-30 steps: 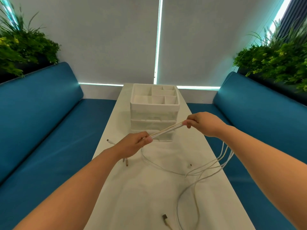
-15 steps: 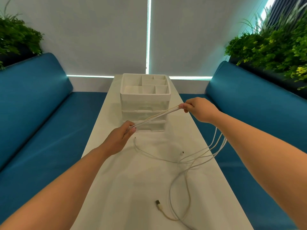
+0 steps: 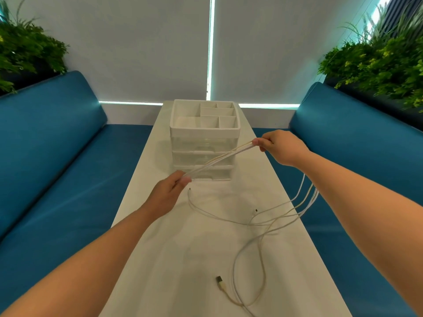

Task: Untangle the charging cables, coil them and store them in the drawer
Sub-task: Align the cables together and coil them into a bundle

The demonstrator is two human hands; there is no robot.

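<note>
A bundle of several white charging cables (image 3: pixel 219 159) is stretched taut between my two hands above the white table (image 3: pixel 174 259). My left hand (image 3: pixel 168 193) pinches the lower end of the bundle, and my right hand (image 3: pixel 278 145) pinches the upper end. From my right hand the cables drop over the table's right edge and loop back across the tabletop (image 3: pixel 256 239). A USB plug (image 3: pixel 220 282) lies near the front. Behind the bundle stands a white drawer organiser (image 3: pixel 203 154) with clear drawers, all shut.
Blue upholstered benches run along both sides of the table (image 3: pixel 57 161) (image 3: pixel 357 133). Green plants (image 3: pixel 384 62) stand behind the backrests. The organiser's top tray (image 3: pixel 183 121) has several empty compartments. Two small connector ends lie on the tabletop (image 3: pixel 255 210) (image 3: pixel 189 189).
My hands have drawn further apart along the bundle, the left sliding down and left and the right staying high. The view has shifted, and the loose loops have moved a little on the table.
</note>
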